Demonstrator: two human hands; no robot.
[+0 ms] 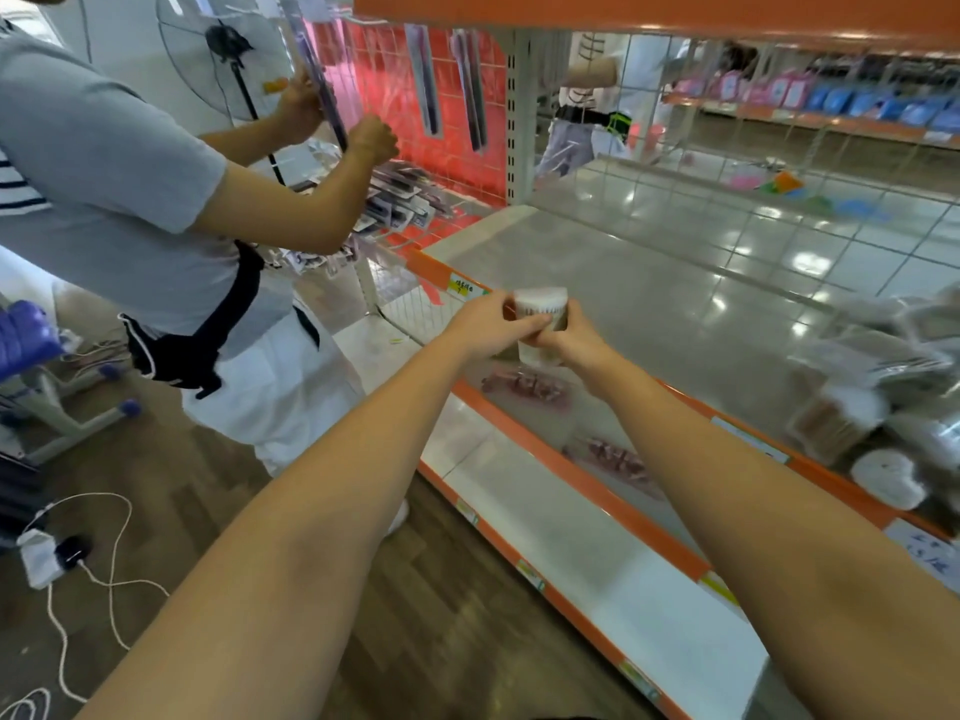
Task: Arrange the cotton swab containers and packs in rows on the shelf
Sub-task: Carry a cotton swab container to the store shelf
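Head view, your grip: both hands are out in front of you, closed on one cotton swab container [540,324]; the left hand [485,324] wraps its left side, the right hand [576,335] pinches its right side and lower body

Head view, where the container is: held upright between your palms, lifted over the front left part of the shelf [649,304], not resting on it

Head view, handling: it looks like a thin clear plastic tub packed with swabs, so judge it light, fairly stiff, and smooth enough to slip; hold the body low with fingers around the wall, not by the lid, which may pop off under a squeeze

Head view, beyond the grip: the shelf is bare, so nothing blocks setting it down there

Head view, right of the grip: a loose pile of containers and packs [883,387] waits, well apart

Head view, below the grip: the orange shelf edge [571,475] runs under your wrists

Head view, left of the grip: another person [156,200] works at a rack, near but clear of your hands
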